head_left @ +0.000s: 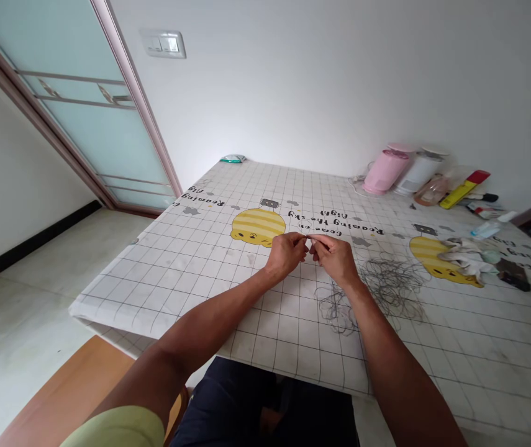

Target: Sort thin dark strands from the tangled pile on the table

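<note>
My left hand point(287, 253) and my right hand point(333, 254) meet fingertip to fingertip just above the table, over the printed cloth. Both are closed in a pinch. Between the fingertips shows a tiny dark bit, too small to name. A loose tangle of thin dark strands point(389, 288), like thread or fine wire, lies on the table beside and partly behind my right wrist and forearm. Whether a strand runs from the tangle up to my fingers I cannot make out.
The table has a checked cloth point(176, 279). At the back right stand a pink cylindrical device point(386, 171), a white one point(418, 172) and a yellow-red box point(464, 189). Nearer lie a crumpled cloth point(467, 257) and a clear bottle point(491, 226). A green packet point(233, 159) sits at the far left corner.
</note>
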A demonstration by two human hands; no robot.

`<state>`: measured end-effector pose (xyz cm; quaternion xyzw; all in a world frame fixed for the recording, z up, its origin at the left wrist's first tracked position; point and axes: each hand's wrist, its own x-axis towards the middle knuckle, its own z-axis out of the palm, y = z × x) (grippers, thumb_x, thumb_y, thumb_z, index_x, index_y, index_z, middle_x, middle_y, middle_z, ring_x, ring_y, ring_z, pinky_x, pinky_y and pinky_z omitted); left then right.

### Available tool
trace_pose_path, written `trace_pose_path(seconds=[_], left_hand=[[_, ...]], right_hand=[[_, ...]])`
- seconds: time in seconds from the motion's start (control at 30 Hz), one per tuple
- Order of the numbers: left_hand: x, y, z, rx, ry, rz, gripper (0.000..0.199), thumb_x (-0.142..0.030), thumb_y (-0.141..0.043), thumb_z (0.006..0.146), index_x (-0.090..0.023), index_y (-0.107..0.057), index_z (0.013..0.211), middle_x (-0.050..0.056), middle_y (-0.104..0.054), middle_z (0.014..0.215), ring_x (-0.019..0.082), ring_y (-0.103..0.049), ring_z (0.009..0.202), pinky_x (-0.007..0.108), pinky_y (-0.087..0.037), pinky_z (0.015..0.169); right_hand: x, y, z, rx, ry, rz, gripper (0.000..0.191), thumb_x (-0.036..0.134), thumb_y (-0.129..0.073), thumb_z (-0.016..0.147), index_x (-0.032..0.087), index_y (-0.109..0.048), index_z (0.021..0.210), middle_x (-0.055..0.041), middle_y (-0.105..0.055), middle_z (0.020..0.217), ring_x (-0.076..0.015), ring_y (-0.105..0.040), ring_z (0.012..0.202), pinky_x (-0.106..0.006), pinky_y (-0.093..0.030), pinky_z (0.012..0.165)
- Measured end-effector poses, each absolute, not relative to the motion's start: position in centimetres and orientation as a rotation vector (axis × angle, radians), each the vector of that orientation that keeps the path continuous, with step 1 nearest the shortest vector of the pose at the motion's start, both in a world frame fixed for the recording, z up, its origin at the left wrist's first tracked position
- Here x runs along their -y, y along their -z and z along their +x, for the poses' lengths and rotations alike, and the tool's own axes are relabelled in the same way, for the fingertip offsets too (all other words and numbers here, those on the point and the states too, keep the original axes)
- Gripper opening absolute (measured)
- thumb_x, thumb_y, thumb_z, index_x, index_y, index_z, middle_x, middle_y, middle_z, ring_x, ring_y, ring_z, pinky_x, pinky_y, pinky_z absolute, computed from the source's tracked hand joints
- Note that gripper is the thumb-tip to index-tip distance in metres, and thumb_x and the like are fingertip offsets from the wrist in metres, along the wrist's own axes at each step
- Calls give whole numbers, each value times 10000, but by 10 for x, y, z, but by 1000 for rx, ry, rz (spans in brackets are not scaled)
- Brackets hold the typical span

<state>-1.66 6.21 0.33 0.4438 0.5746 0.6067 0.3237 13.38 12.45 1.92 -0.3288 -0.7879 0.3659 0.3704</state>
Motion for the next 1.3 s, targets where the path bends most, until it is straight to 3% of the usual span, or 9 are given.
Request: trace_pose_path(seconds=[0.63, 1.0, 1.3], left_hand=[[-63, -10, -12, -1329, -1636, 894, 189, -137, -694, 991, -108, -754, 815, 50, -733, 677, 134, -689, 566, 273, -632, 575], [-64, -11, -18, -1281, -1561, 905, 150, -148, -727, 989, -93, -759, 852, 84, -778, 773, 134, -696, 602, 287, -643, 595], [-66, -7, -22, -1254, -1580, 937, 167, -255, -798, 953, -99, -790, 893, 93, -785, 805, 145, -705, 639, 283, -632, 580]], right_hand=[[-130, -19, 137, 2171, -724, -818, 338, 258, -543, 986, 244, -868, 1079, -27, -728, 742, -183, -644, 641, -303, -491, 648], [-134, -18, 139, 2095, -830, -882, 284, 371, -601, 988, 223, -830, 1065, -36, -719, 733, -188, -623, 621, -289, -450, 562], [-135, -19, 143, 2115, -814, -850, 271, 395, -599, 1008, 234, -814, 1044, -27, -701, 717, -184, -614, 605, -287, -454, 573]])
